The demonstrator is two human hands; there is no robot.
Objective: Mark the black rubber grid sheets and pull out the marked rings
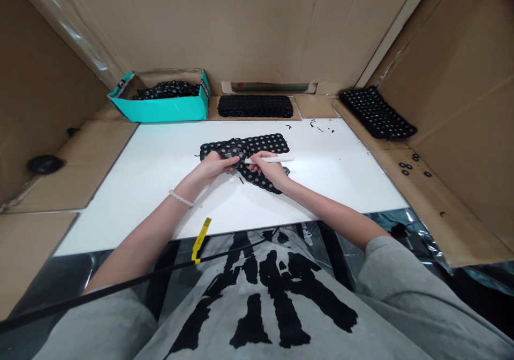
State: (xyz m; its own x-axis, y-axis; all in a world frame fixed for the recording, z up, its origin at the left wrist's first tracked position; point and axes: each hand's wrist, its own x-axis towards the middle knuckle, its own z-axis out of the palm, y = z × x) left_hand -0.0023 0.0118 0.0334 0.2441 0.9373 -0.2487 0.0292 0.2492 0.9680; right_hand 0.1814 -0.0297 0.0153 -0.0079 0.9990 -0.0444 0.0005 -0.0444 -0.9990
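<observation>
My left hand point(220, 165) is closed on the left part of a black sheet of round perforated pieces point(263, 180), its thumb and fingers pinching the material. In my right hand point(270, 168) is a slim white pen-like tool point(281, 159), its tip pointing left at the spot where the left thumb presses. The held sheet slants down to the right under the right hand. Behind it, a second black sheet with light round holes point(265, 144) lies flat on the white board. Exactly what the tool's tip touches is too small to make out.
A teal box point(160, 109) with black pieces stands back left. Beside it lies a stack of black sheets point(255, 106). Another dotted sheet point(377, 112) leans at the right wall, near small black rings point(405, 167). A black round object point(45, 164) sits far left. Cardboard walls surround the board.
</observation>
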